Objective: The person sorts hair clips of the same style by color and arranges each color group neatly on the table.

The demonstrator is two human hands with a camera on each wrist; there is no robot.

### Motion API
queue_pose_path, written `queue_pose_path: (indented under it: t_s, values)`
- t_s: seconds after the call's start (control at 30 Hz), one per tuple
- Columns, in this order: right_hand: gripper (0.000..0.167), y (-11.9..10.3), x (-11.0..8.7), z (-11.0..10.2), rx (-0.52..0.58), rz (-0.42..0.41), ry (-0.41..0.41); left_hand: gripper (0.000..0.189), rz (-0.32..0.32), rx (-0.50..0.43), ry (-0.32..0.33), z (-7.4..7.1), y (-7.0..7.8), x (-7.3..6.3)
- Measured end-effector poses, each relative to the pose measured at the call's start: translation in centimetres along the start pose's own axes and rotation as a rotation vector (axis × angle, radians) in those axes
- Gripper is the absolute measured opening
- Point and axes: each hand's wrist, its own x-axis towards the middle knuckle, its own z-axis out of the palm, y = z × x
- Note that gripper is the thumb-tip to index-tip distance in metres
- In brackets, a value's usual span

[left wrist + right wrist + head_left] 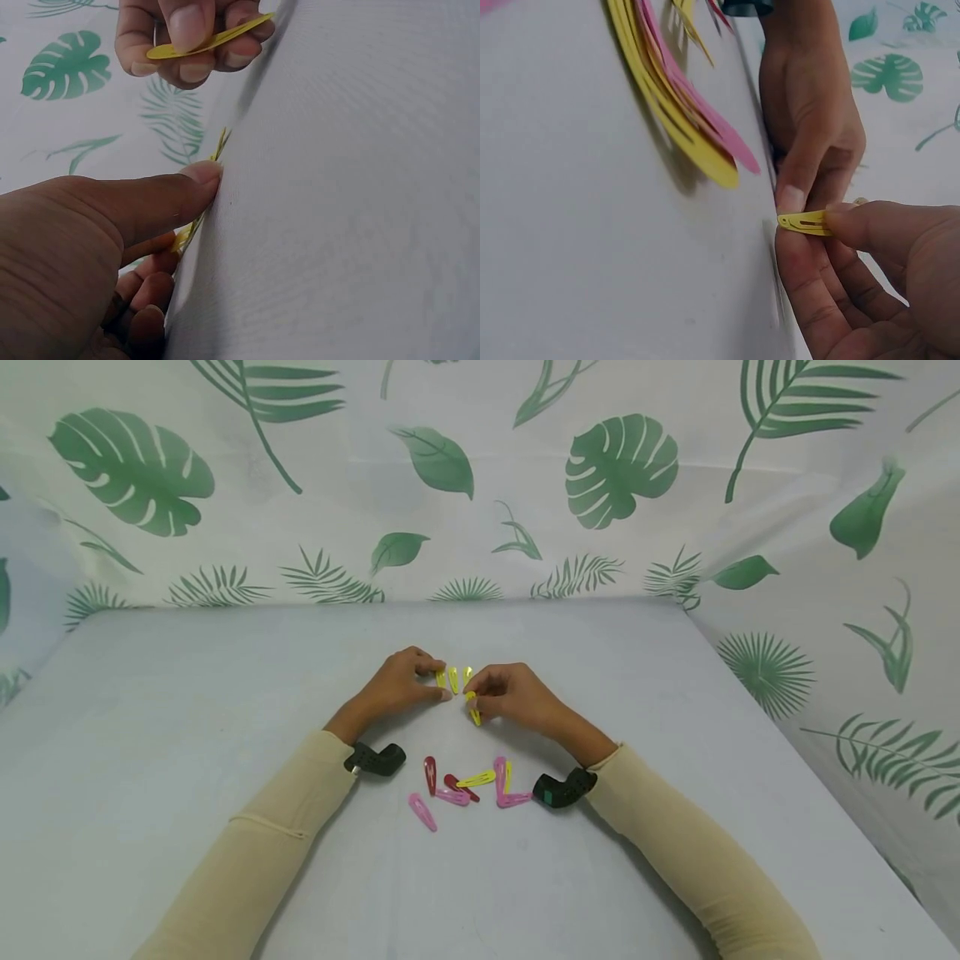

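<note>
Small snap hair clips lie on a white-covered table. My left hand [401,682] has its thumb and fingertips at the two ends of a yellow hair clip [440,679], leftmost of a short row. Beside it stand a second yellow clip [453,680] and a third yellow clip [468,674], roughly parallel. Just right of and nearer than the row, my right hand [516,695] pinches another yellow hair clip [802,222] between thumb and fingers. The left wrist view shows that held clip [225,39] raised off the table; the thumb covers part of it.
Nearer, between the forearms, lies a loose group: a dark red clip [430,775], a pink clip [422,812], a yellow clip [477,779] and several others, some overlapping. Black wrist cameras sit low beside the group. Behind the table hangs a leaf-patterned cloth [495,468].
</note>
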Motion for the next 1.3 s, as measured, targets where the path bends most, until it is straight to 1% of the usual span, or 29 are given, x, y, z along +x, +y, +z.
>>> queue_pose_path:
  t_s: [0.17, 0.4, 0.57, 0.83, 0.97, 1.07, 1.17, 1.3]
  values:
    - [0.014, 0.3, 0.4, -0.7, -0.021, 0.020, 0.034, 0.051, -0.001, 0.005, -0.006, 0.1, -0.1, 0.1]
    - [0.016, 0.6, 1.1, -1.6, -0.035, 0.061, 0.096, 0.051, -0.007, 0.008, -0.005, 0.0, 0.0, 0.1]
    - [0.013, 0.9, 1.7, -1.9, -0.059, 0.058, 0.142, 0.051, 0.004, 0.010, -0.002, -0.1, 0.2, 0.1]
    - [0.012, 1.2, 2.5, -2.0, -0.082, 0.082, 0.168, 0.051, -0.017, 0.014, -0.005, 0.0, 0.0, 0.0]
    - [0.012, 1.1, 2.9, -1.9, -0.091, 0.100, 0.184, 0.052, -0.013, 0.017, -0.002, 0.1, -0.1, 0.0]
    - [0.015, 1.1, 3.1, -1.9, -0.098, 0.106, 0.190, 0.052, -0.007, 0.017, -0.002, 0.1, -0.1, 0.0]
    - [0.017, 1.0, 3.1, -1.9, -0.133, 0.097, 0.206, 0.051, -0.006, 0.012, -0.005, 0.1, -0.1, 0.0]
    - [0.015, 1.0, 3.2, -1.7, -0.189, 0.088, 0.237, 0.051, -0.008, 0.009, -0.004, 0.1, -0.1, 0.0]
